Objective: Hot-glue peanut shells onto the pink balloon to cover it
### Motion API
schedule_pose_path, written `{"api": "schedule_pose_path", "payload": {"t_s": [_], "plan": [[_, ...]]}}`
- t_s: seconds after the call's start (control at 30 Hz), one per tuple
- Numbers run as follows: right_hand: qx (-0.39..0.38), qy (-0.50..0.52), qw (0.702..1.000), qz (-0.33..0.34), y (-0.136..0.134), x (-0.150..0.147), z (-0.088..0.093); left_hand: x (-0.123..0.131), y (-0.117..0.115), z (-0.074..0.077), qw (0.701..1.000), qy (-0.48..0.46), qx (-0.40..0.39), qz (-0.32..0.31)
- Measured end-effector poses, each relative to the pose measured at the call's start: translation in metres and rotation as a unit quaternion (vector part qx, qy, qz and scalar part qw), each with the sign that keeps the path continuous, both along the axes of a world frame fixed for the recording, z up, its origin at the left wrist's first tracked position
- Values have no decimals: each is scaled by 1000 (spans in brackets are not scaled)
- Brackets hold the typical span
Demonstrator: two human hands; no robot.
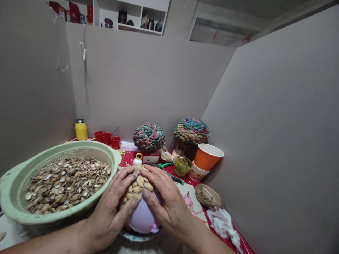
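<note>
A lilac balloon (143,217) sits tied end toward me in a round dish (139,237), of which only the front rim shows. Peanut shells (139,183) cover its upper part in a close layer. My left hand (113,199) cups the balloon's left side, fingers and thumb lying on the shells. From the right, my right hand (165,194) curves around it, the thumb pressing at the lower edge of the shell layer. The fingertips of both hands almost meet on top. A green colander (7,199) full of loose nutshells (69,183) stands left of my left hand.
Two multicoloured shell-covered domes (149,137) stand at the back. Red cups (107,138) and a yellow jar (81,130) are back left. Rightward are an orange paper bucket (208,157), a glass bowl (182,165), twine (208,196) and a white plastic bag (224,224). Grey partitions (278,134) enclose the table.
</note>
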State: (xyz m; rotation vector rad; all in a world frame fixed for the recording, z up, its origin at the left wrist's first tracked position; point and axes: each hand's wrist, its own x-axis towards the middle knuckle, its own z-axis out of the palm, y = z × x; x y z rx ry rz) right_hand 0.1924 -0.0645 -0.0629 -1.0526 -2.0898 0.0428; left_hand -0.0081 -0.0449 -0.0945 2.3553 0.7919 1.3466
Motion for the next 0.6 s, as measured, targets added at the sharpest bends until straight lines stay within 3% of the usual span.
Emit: {"api": "schedule_pose_path", "payload": {"t_s": [0.6], "plan": [[-7, -13, 1000, 2, -1, 0, 0, -3, -1, -2, 1000, 8, -11, -10]]}}
